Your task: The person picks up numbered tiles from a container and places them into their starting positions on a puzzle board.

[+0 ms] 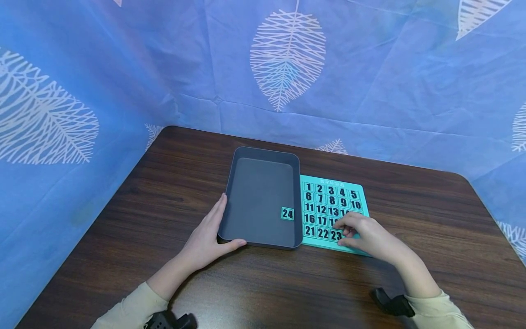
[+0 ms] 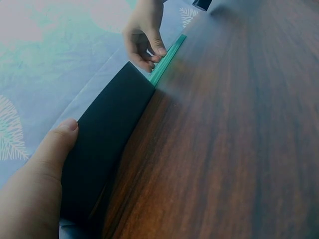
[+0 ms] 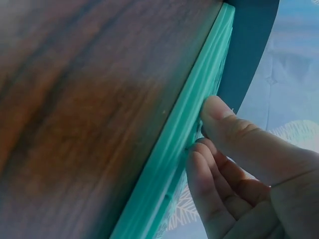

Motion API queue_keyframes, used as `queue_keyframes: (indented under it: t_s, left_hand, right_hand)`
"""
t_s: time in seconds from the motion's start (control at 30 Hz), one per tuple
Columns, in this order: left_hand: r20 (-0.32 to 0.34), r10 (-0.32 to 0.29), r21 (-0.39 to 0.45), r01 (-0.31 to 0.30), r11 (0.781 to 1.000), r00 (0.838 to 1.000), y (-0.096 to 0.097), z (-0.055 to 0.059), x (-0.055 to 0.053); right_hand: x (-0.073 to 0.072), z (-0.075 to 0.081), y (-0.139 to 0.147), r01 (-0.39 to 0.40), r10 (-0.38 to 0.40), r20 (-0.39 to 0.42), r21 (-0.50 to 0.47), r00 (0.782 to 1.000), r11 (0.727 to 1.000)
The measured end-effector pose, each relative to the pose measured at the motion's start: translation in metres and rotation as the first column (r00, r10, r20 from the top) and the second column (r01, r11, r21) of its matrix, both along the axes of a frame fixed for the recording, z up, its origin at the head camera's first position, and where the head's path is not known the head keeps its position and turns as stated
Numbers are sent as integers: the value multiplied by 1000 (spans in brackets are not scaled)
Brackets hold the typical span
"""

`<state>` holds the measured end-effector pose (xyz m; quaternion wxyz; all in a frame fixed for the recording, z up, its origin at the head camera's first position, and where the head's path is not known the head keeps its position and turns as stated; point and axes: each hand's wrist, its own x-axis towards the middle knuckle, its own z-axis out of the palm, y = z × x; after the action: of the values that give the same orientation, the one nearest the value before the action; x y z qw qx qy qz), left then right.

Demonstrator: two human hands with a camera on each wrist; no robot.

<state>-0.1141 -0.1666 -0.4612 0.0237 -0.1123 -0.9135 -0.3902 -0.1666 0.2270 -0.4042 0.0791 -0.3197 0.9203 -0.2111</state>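
A dark grey tray (image 1: 259,192) stands upright on its base, with a loose tile numbered 24 (image 1: 287,214) lying inside. Along the tray's left side lie the straight fingers of my left hand (image 1: 207,237), its thumb against the front edge. A turquoise number board (image 1: 330,182) adjoins the tray on the right, numbered tiles in rows. Over its front row, my right hand (image 1: 363,233) has thumb and forefinger at opposite edges of the tile numbered 23 (image 1: 335,235), pinching it. That hand hides the board's front right part. In the right wrist view its curled fingers (image 3: 204,184) reach over the board's side (image 3: 169,134).
Everything sits on a dark wooden table (image 1: 135,205) whose far edge meets a blue leaf-print cloth (image 1: 370,68). Black wrist devices are on both forearms, the right one (image 1: 392,301) close to the table in front of the board.
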Motion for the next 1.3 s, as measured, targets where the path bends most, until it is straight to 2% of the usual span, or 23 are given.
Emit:
queue_keyframes:
  t_s: [0.1, 0.33, 0.47, 0.63, 0.9, 1.3]
  left_hand:
    - [0, -1, 1, 1, 1000, 1000, 0, 0, 0]
    - [-5, -4, 1, 4, 1000, 1000, 0, 0, 0]
    - [-13, -1, 9, 1, 1000, 1000, -1, 0, 0]
    - [-20, 0, 11, 0, 1000, 1000, 0, 0, 1]
    - [-23, -4, 14, 4, 1000, 1000, 0, 0, 0]
    - [-15, -2, 8, 2, 1000, 1000, 0, -1, 0]
  right_hand:
    - [-1, 1, -4, -11, 10, -36, -13, 999, 1000]
    - [-5, 9, -32, -39, 18, -193, -104, 981, 994]
    - [-10, 15, -56, -74, 40, -205, -158, 978, 985]
    - [-16, 16, -82, -123, 87, -191, -189, 978, 974]
    - [-26, 6, -105, -144, 123, -149, -144, 981, 979]
    - [-32, -2, -123, -159, 154, -192, -9, 969, 987]
